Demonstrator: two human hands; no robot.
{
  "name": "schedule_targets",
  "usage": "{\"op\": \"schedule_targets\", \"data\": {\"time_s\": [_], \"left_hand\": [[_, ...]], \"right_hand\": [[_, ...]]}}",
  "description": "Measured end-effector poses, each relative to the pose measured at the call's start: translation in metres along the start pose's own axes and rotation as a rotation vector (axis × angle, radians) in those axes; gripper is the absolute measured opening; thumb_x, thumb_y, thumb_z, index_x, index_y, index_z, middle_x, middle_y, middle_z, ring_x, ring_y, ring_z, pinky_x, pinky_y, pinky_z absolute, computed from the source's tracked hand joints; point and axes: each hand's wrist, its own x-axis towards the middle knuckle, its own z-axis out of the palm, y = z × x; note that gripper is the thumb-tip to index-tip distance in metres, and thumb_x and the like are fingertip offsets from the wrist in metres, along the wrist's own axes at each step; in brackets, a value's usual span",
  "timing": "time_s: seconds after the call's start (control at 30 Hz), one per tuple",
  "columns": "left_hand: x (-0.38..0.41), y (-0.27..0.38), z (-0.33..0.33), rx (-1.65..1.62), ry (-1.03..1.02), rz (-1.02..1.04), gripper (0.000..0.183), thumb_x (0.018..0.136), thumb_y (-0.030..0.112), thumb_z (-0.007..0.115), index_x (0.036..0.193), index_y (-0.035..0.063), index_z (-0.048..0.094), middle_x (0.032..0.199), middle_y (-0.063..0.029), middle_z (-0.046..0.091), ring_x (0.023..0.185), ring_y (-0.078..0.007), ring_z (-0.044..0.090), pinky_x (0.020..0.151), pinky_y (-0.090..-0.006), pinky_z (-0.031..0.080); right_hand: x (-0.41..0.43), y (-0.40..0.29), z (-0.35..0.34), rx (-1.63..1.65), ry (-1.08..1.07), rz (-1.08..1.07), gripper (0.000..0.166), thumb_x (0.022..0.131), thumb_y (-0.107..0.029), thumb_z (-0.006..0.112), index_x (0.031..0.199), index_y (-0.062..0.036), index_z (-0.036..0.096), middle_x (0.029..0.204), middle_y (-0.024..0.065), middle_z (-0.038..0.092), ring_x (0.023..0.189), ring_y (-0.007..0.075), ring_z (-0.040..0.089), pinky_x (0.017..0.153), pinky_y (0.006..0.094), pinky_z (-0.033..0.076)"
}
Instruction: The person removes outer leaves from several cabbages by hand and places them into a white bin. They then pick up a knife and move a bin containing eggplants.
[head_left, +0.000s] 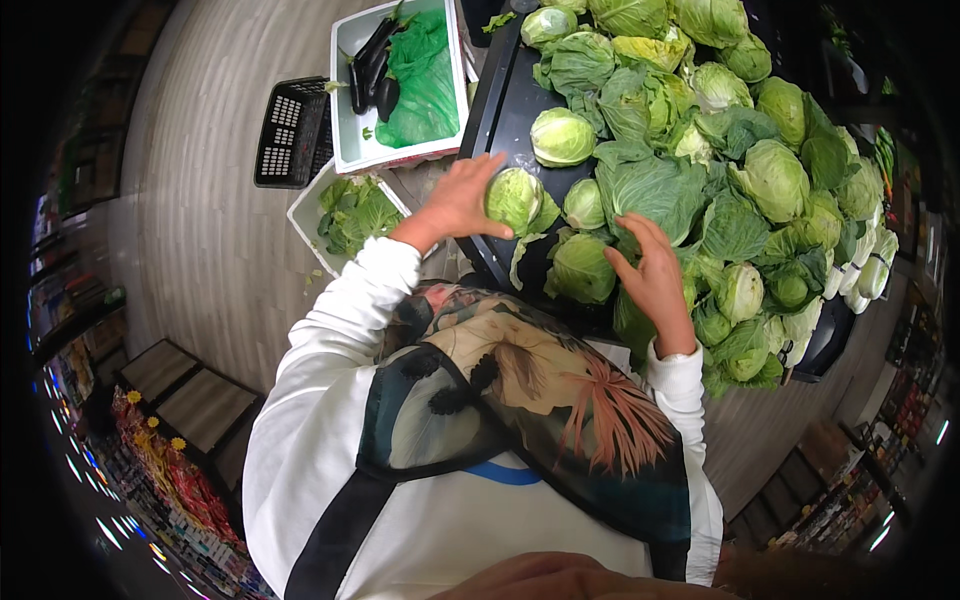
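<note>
My left hand (463, 199) is at the left side of a pale green cabbage (513, 201) on the black display stand (517, 105). Its fingers and thumb are spread around that side; whether they touch the cabbage is hard to tell. My right hand (654, 274) hovers with thumb and fingers apart over the near part of the cabbage pile, holding nothing. Just left of it sits a greener cabbage (583, 268). A small cabbage (583, 204) lies between the hands, and another trimmed one (562, 137) rests farther back. Large loose outer leaves (651, 186) cover part of the pile.
Left of the stand, a white foam box (342, 150) holds eggplants (371, 67) and green netting (424, 82). Below it, another foam box (304, 206) contains cabbage leaves (360, 214). A black plastic basket (292, 135) stands on the floor. Bundled white-stemmed vegetables (874, 266) edge the pile.
</note>
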Motion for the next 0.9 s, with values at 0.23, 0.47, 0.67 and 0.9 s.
{"op": "schedule_targets", "data": {"time_s": [0.23, 0.47, 0.67, 0.9], "left_hand": [[0.008, 0.011, 0.048, 0.152, 0.175, 0.064, 0.104, 0.051, 0.036, 0.084, 0.139, 0.0247, 0.03, 0.127, -0.0178, 0.042, 0.111, -0.0347, 0.047, 0.093, -0.0424, 0.038], [0.007, 0.005, 0.036, -1.014, 0.107, -0.112, 0.081, 0.07, 0.021, 0.078, 0.134, 0.0066, 0.031, 0.124, -0.0082, 0.05, 0.117, -0.021, 0.048, 0.099, -0.0331, 0.039], [-0.051, -0.001, -0.006, -1.663, 0.072, -0.19, 0.074, 0.076, 0.011, 0.072, 0.136, 0.0064, 0.027, 0.124, -0.0112, 0.047, 0.115, -0.0219, 0.049, 0.096, -0.0349, 0.043], [-0.138, -0.047, -0.013, -1.917, 0.341, -0.194, 0.061, 0.083, 0.024, 0.066, 0.133, 0.0088, 0.034, 0.124, -0.0091, 0.05, 0.113, -0.0209, 0.051, 0.093, -0.0361, 0.045]], "right_hand": [[-0.001, -0.023, 0.034, 0.088, -0.051, 0.034, 0.04, 0.075, -0.018, 0.07, 0.111, -0.003, 0.057, 0.116, 0.0146, 0.056, 0.107, 0.0336, 0.053, 0.09, 0.0379, 0.043], [-0.023, -0.022, 0.055, 0.325, -0.026, 0.262, 0.051, 0.074, -0.018, 0.074, 0.119, -0.0071, 0.053, 0.115, 0.012, 0.056, 0.101, 0.0254, 0.056, 0.08, 0.0331, 0.048], [0.012, -0.076, 0.083, 0.621, -0.073, 0.151, 0.096, 0.063, -0.02, 0.083, 0.14, -0.0105, 0.028, 0.136, 0.0141, 0.034, 0.103, 0.023, 0.052, 0.077, 0.0338, 0.051], [0.062, -0.138, 0.171, 0.671, -0.267, -0.102, 0.074, 0.066, -0.006, 0.078, 0.131, -0.0054, 0.043, 0.124, 0.0102, 0.043, 0.082, 0.012, 0.056, 0.073, 0.0258, 0.054]]}}
